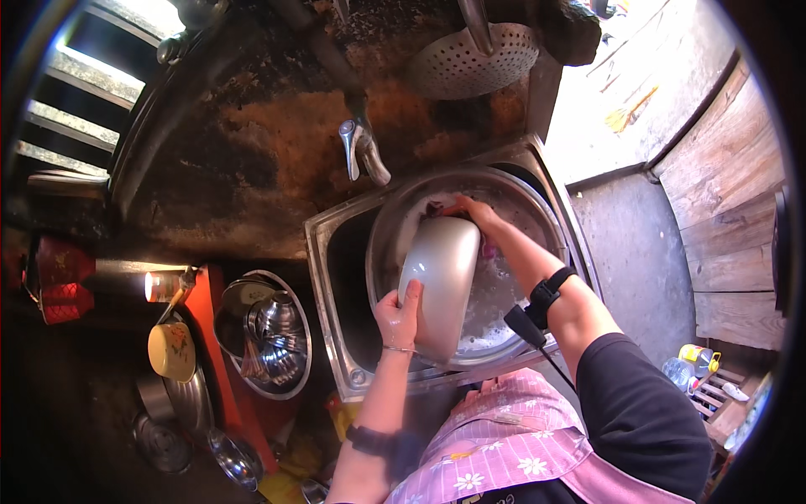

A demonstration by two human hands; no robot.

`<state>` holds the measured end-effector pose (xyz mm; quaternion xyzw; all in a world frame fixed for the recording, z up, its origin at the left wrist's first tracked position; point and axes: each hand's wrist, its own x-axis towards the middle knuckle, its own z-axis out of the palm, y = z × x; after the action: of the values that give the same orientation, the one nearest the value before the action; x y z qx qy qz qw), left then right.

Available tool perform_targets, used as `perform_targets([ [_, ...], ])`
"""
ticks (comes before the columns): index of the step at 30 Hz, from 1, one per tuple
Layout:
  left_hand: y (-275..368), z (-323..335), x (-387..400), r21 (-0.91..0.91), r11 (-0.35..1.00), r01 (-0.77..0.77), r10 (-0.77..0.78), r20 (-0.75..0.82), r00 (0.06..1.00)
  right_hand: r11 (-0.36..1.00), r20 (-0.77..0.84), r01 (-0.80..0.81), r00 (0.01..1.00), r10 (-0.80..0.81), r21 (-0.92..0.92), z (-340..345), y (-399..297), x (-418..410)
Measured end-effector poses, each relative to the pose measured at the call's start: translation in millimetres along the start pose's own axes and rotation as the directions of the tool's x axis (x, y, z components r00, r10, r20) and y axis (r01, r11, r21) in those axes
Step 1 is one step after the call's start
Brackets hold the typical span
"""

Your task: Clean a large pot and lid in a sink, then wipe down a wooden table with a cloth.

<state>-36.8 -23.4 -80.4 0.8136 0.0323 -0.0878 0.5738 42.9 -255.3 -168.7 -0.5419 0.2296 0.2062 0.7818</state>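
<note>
A metal pot or bowl [441,286] is tilted on its side over a large round metal basin [504,334] of soapy water, which rests on a steel sink [324,302]. My left hand [398,315] grips the near-left side of the pot, thumb on its outer wall. At the pot's far rim is my right hand [469,211], its fingers partly hidden behind the rim beside a dark, wet cloth or scrubber [434,208]. Whether those fingers hold the cloth or the rim is unclear. A small pink thing [488,251] shows just right of the pot.
A faucet [365,151] stands behind the basin, and a large perforated skimmer [482,60] hangs above. Left of the sink, a metal basin [305,353] holds stacked bowls and utensils. A ladle [236,460] and a yellow container [171,353] hang farther left. Plastic bottles [680,372] are at the right.
</note>
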Motion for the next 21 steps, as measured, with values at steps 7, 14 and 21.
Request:
perform_targets([
  [7, 16, -6, -20, -0.075, 0.994, -0.078, 0.086, 0.106, 0.991, 0.976, -0.351, -0.207, 0.92, 0.174, -0.06, -1, 27, -49],
  [14, 97, -21, -42, 0.478, 0.592, -0.649, 0.314, 0.605, 0.732, 0.928, 0.03, -0.211, 0.977, 0.212, 0.306, -53, -1, -71],
  [21, 128, -12, -32, 0.454, 0.332, -0.826, 0.226, 0.813, 0.538, 0.992, -0.191, -0.119, 0.973, 0.127, 0.052, -23, 45, -74],
])
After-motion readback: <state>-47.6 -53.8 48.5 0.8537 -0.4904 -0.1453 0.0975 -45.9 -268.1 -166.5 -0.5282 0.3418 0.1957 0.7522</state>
